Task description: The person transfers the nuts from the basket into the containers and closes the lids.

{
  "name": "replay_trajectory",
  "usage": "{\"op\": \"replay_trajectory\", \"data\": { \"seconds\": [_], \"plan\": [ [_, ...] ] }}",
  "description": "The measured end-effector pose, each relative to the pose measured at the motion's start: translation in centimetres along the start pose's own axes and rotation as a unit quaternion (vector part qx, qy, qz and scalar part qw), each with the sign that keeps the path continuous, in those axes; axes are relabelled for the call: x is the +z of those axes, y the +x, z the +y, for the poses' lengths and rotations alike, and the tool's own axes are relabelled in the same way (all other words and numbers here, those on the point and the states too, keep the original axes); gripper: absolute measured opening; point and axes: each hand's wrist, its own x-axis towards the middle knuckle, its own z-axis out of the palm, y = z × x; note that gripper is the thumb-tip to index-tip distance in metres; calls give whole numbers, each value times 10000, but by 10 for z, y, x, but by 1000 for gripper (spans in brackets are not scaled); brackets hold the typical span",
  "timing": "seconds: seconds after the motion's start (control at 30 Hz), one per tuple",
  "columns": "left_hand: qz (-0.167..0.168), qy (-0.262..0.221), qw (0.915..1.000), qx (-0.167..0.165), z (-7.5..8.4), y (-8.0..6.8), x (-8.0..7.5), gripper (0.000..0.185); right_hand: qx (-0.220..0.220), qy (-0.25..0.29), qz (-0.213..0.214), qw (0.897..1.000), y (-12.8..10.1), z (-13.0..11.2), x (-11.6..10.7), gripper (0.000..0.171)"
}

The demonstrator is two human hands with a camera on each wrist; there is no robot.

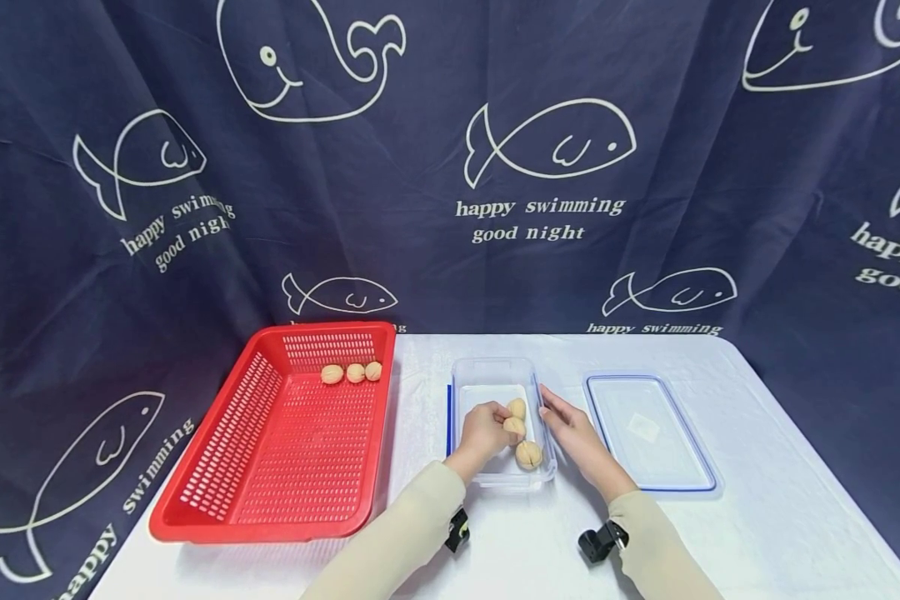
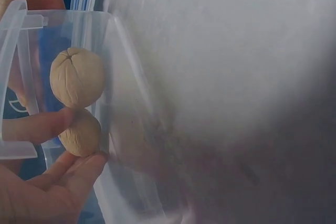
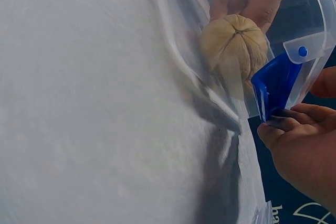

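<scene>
Inside, left hand (image 1: 483, 431) pinching walnut (image 1: 513, 427)

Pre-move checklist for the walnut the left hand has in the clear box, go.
1. Left hand pinches a walnut: ok.
2. Right hand steadies the clear box at its outer wall: ok.
3. Other walnuts in the box lie clear of the grip: not ok, one touches it.
4. Red basket has free floor beside its three walnuts: ok.
5. Lid lies off the box: ok.
</scene>
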Motion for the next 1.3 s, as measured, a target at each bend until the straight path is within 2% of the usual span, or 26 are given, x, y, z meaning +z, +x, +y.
{"op": "replay_trajectory", "data": {
  "seconds": [0.33, 0.53, 0.7, 0.87, 1.07, 1.17, 1.3],
  "plan": [
    [-68, 20, 9999, 101, -1, 2, 2, 29, 13, 15, 38, 10000, -1, -1, 0, 52],
    [-116, 81, 9999, 86, 4, 4, -3, 28, 13, 43, 67, 10000, -1, -1, -1, 51],
    [-26, 158, 9998, 148, 15, 10, -12, 27, 19, 41, 28, 10000, -1, -1, -2, 52],
    [19, 227, 9993, 286, 33, 20, -22, 30, -19, 73, 73, 9999, -1, 0, -2, 51],
    [53, 325, 9984, 452, 56, 32, -44, 30, -74, 124, 120, 9998, 1, 3, 0, 51],
    [93, -61, 9992, 385, 64, 37, -57, 30, -81, 129, 119, 9998, 2, 3, 1, 51],
    [151, -959, 9950, 246, 70, 43, -77, 29, -79, 116, 142, 9998, 2, 3, 2, 51]
  ]
}}
